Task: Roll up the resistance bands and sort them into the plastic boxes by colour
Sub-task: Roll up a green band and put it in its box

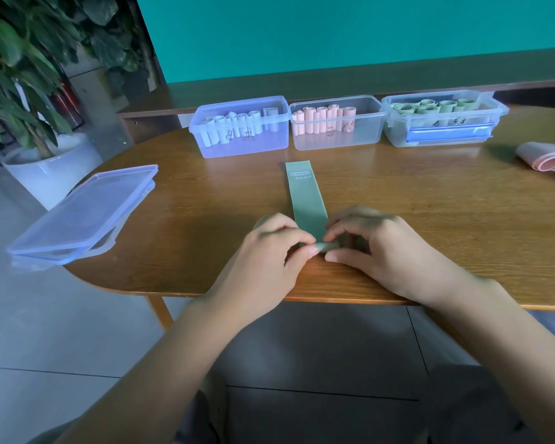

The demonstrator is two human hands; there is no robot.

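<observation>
L hand (pixel 277 248) & R hand (pixel 370 240) both sit at the near end of the green band (pixel 308 200), thumb and fingertips of each pinching the small started roll (pixel 326 246) from either side; so both are closed on the band, not idle; pinching from both edges prob keeps the coil tight and square so it doesn't cone as it goes; rest of the band lies flat on the table (pixel 430 200), running straight away from the person toward the boxes, printed label end farthest off; laid out lengthways like that it can be rolled forward w/o lifting; only the first turn or so looks done, most of the length still flat; three open boxes stand in a row at the back, touching: left box (pixel 241 145) w/ pale bluish rolls, middle box (pixel 337 136) w/ pink rolls, right box (pixel 442 133) w/ green rolls, so this one belongs in the right box, I'd say; lids (pixel 80 213) stacked at the table's left edge, out of the way; a loose pink band (pixel 548 160) waits far right, unrolled; potted plant (pixel 29 91) on the floor at left
</observation>
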